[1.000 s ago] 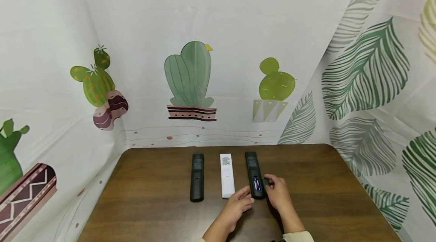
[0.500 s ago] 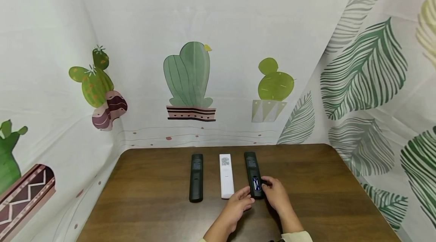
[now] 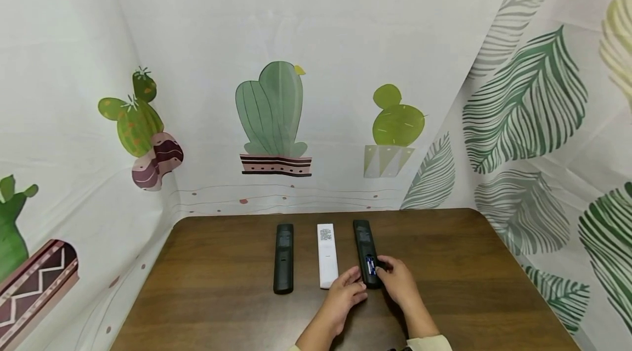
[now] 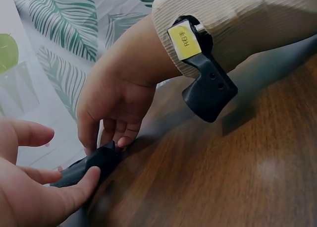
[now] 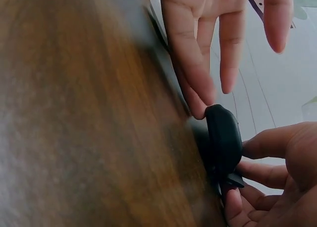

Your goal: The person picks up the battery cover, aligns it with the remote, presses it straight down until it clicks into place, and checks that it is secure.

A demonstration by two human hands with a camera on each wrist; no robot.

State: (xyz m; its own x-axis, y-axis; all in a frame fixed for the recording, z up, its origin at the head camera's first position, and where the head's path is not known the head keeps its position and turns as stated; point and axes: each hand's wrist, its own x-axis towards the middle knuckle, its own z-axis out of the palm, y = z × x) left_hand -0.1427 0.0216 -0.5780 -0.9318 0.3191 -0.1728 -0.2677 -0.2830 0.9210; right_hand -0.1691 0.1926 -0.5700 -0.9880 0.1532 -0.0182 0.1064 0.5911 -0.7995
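A black remote control (image 3: 362, 241) lies back up at the right of the row, its battery compartment uncovered and blue batteries (image 3: 371, 265) inside. My left hand (image 3: 344, 293) touches the near end of this remote with mostly straight fingers; the thumb lies by its end in the left wrist view. At the remote's right edge, my right hand (image 3: 401, 284) pinches a small black battery cover (image 5: 236, 180), mostly hidden by the fingers. The right thumb reaches to the compartment's edge. Left of these hands lies a white remote control (image 3: 327, 252), back up.
Farther left, another black remote control (image 3: 283, 258) lies back up. All three stand in a row on the brown wooden table (image 3: 217, 285). A white cloth (image 3: 207, 120) printed with cacti and leaves hangs behind and at both sides.
My right hand has moved slightly left, bringing the cover from beside the remote to its right edge, thumb nearer the compartment. The left hand stays at the near end; the remotes lie still.
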